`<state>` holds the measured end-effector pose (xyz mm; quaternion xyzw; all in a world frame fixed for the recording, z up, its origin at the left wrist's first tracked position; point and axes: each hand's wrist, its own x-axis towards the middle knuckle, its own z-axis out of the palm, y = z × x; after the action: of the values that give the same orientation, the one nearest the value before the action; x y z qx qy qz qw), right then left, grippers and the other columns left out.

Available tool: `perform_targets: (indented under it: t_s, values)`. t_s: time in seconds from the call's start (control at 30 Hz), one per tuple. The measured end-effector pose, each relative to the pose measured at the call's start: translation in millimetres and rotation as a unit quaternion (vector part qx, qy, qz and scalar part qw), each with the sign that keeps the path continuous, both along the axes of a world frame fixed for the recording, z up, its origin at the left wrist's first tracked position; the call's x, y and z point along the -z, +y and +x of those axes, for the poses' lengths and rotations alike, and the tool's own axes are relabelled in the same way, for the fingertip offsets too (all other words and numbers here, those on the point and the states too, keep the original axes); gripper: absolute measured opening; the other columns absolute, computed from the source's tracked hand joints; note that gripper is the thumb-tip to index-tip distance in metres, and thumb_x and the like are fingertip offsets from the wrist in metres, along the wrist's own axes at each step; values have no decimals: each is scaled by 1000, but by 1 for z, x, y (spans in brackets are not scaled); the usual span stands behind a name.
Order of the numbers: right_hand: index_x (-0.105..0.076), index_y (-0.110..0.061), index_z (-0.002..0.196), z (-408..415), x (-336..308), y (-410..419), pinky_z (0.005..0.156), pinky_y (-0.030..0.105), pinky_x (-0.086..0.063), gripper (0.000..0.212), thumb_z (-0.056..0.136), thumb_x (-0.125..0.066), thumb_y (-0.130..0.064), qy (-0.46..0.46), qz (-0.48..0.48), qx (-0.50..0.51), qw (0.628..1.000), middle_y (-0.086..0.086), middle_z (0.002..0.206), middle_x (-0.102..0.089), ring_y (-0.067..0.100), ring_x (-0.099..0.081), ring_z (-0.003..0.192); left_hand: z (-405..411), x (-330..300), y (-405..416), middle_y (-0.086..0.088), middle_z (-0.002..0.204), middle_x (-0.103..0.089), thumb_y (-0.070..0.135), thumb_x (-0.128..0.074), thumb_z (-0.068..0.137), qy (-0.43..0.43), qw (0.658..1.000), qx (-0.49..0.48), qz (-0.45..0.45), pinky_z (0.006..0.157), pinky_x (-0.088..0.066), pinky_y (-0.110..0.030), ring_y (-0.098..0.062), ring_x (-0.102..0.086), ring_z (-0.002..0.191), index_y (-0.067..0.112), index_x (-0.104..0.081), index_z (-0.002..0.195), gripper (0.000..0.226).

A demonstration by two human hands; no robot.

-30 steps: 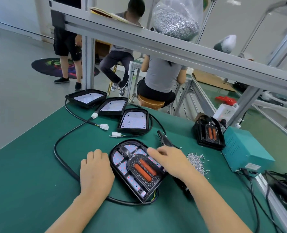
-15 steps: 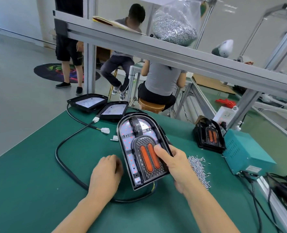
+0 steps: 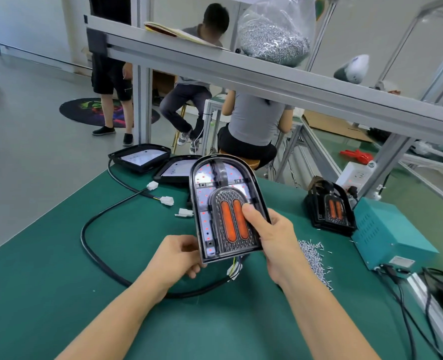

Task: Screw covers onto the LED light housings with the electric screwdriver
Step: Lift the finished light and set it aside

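Your fingers (image 3: 189, 266) of the left hand (image 3: 175, 258) curl under the lifted LED light housing (image 3: 224, 211), your right hand (image 3: 272, 237) clamps its edge above the green bench (image 3: 59, 281); likely rigid, light, scratch-prone, so grip the rim.

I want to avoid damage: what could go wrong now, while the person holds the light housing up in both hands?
1. The light housing is off the table, held mostly by the right hand at one edge; it may slip.
2. Its wires hang below to the black cable; lifting further may strain them.
3. The loose screws lie nearby; an arm may scatter them.
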<state>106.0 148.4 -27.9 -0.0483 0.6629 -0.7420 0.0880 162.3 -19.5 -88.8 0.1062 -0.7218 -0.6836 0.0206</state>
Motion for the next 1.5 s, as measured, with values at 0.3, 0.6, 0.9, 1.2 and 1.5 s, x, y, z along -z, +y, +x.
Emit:
perform_targets:
  t_s: [0.3,0.6,0.9,1.2,1.5]
  values:
    - [-71,-8,89,-1,3,-6,58,21,-55,18,84,-75,-24,-12,16,64,998,4,78,-76,13,-68,64,-2,15,-10,8,104,-62,18,-51,91,19,863,-2,-504,75,-42,-24,-17,-59,95,28,-72,103,26]
    - [-71,-9,91,-10,-34,-7,62,26,-55,23,84,-75,-31,29,8,46,998,9,84,-77,17,-69,68,0,12,-61,11,128,-51,32,-59,88,94,843,-115,-516,98,-28,-29,-14,-42,121,32,-64,119,31]
    - [-70,-12,86,-13,-42,8,49,21,-52,19,84,-75,-30,25,8,62,998,7,81,-76,16,-67,61,26,-14,-156,5,155,-23,34,-58,43,-171,910,-32,-377,115,-13,-39,-16,-14,143,43,-49,127,85]
    - [-70,-9,91,-10,-43,6,59,27,-56,23,84,-75,-30,31,25,58,998,8,84,-77,19,-70,69,26,0,-140,15,114,-45,47,-78,69,-9,851,60,-522,100,-25,-28,-7,-43,113,43,-57,87,28]
    - [-70,-6,93,-8,-39,11,53,24,-55,25,84,-74,-29,16,9,50,999,9,82,-76,17,-71,64,27,8,-142,16,127,-38,42,-68,83,16,863,102,-495,94,-34,-24,-5,-41,117,24,-48,73,29]
